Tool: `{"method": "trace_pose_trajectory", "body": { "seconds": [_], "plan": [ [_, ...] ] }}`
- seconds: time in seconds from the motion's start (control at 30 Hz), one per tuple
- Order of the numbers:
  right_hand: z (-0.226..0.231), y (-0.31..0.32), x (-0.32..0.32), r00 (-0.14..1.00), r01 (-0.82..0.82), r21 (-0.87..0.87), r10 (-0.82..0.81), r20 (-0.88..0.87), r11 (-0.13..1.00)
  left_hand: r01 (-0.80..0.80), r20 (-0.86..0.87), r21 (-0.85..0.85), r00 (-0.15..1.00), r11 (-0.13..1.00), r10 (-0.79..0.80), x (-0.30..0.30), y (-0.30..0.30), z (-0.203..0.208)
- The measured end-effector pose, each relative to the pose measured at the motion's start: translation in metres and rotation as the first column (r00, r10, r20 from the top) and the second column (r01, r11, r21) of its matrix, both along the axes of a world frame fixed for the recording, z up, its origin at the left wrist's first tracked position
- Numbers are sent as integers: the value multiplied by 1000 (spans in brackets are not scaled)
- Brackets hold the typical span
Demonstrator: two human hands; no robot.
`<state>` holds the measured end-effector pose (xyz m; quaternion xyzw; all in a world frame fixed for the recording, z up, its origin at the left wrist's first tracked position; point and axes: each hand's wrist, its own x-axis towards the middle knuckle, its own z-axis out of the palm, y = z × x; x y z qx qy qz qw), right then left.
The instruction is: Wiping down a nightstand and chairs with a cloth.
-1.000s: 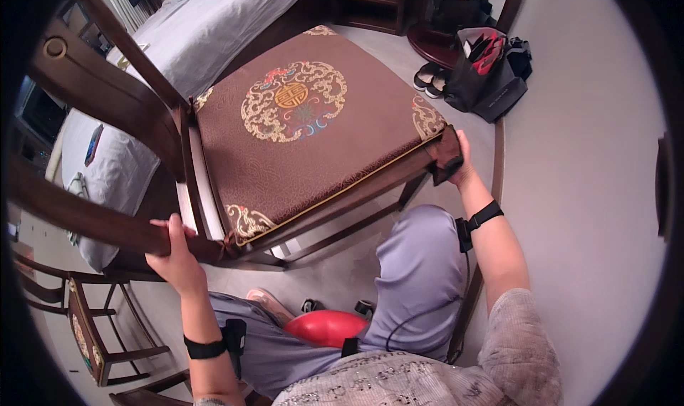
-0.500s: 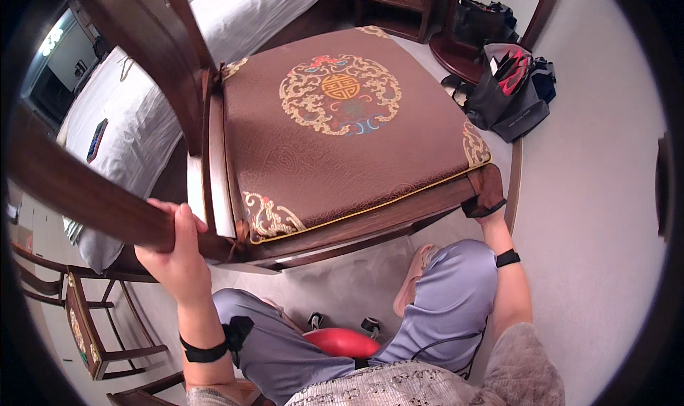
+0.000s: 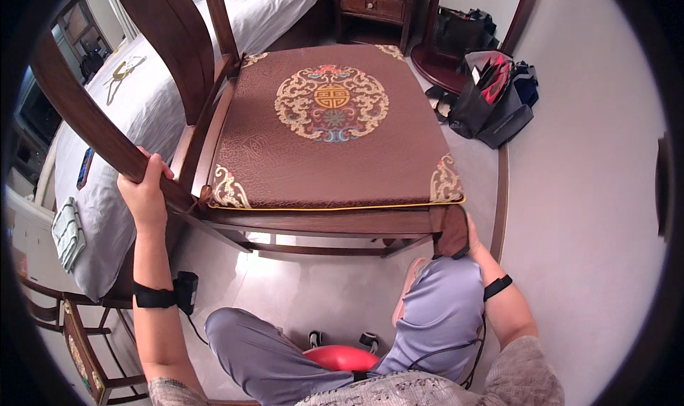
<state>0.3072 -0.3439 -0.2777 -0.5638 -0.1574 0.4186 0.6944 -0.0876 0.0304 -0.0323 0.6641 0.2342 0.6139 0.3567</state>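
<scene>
We hold the dark wooden chair [image 3: 320, 214] in front of our knees: our left hand [image 3: 146, 192] clenched around its armrest [image 3: 85, 125], our right hand [image 3: 474, 238] grasping the front leg [image 3: 452, 231]; we judge it mid-shift, needing a level, steady set-down

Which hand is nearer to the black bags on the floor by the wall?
Right. The right hand grips the chair's front leg, on the same side as the black bags; the left hand holds the chair's armrest across the seat.

Dark wooden chair [image 3: 235, 217] with brown embroidered cushion [image 3: 331, 132] stands upright.
</scene>
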Motion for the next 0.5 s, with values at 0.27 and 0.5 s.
{"method": "trace_pose_trajectory", "body": {
  "seconds": [0.27,0.5],
  "plan": [
    [34,20,10,905,-404,-18,396,-156,915,-59,35,-63,997,996,61,-5,29,-19],
    [52,35,34,710,-678,-44,638,-298,734,-59,11,-61,998,996,60,3,41,-20]
  ]
}}
